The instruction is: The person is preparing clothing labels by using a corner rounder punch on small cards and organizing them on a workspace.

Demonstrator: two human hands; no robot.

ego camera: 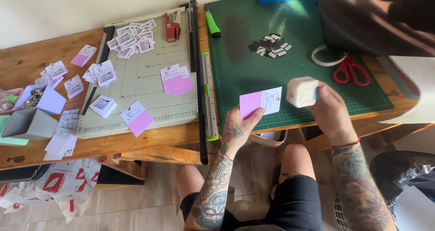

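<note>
The left hand (236, 130) pinches a pink-and-white card (260, 102) by its bottom edge, so its corner sticks out toward the white punch (302, 91) clenched in the right hand (333, 112).

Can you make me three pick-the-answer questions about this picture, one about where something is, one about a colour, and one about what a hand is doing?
1. Where do the red scissors lie?
A. on the green cutting mat
B. on the floor
C. on the paper trimmer

2. Which colours has the card in the left hand?
A. blue and yellow
B. pink and white
C. all black

3. What is the right hand doing?
A. lying flat on the mat
B. holding the scissors
C. gripping a small white tool

Answers:
1. A, the scissors rest on the mat's right part, beside a white tape roll.
2. B, one half of the card is pink, the other white with print.
3. C, the fingers wrap the white tool next to the card's edge.
</note>
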